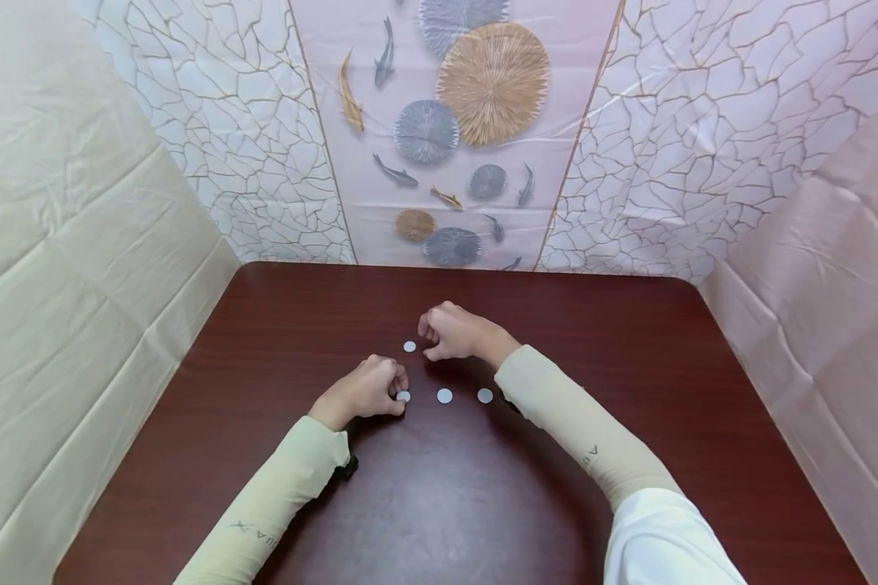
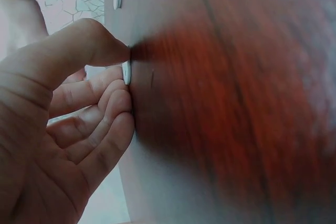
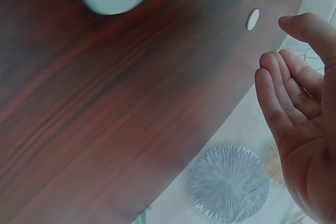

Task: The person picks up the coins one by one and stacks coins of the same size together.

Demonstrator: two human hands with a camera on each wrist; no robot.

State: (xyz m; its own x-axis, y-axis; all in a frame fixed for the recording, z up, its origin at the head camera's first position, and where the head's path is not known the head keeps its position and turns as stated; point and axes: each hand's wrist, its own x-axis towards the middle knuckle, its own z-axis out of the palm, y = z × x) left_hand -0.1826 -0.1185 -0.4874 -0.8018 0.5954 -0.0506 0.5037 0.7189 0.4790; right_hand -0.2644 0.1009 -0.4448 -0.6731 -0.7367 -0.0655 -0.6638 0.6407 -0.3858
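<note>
Several small white round discs lie on the dark red-brown table. My left hand is down at the leftmost disc of the front row, thumb on one side and curved fingers on the other. In the left wrist view that disc shows edge-on between thumb tip and fingertips, which are right at the tabletop. Above the table, my right hand holds nothing, its thumb and bent fingers apart. Nearest to it is the back disc, just left of its fingertips.
A middle disc and a right disc continue the front row on the table. Behind the table's far edge hangs a patterned curtain with fish and round motifs. Plain pale sheets flank both sides.
</note>
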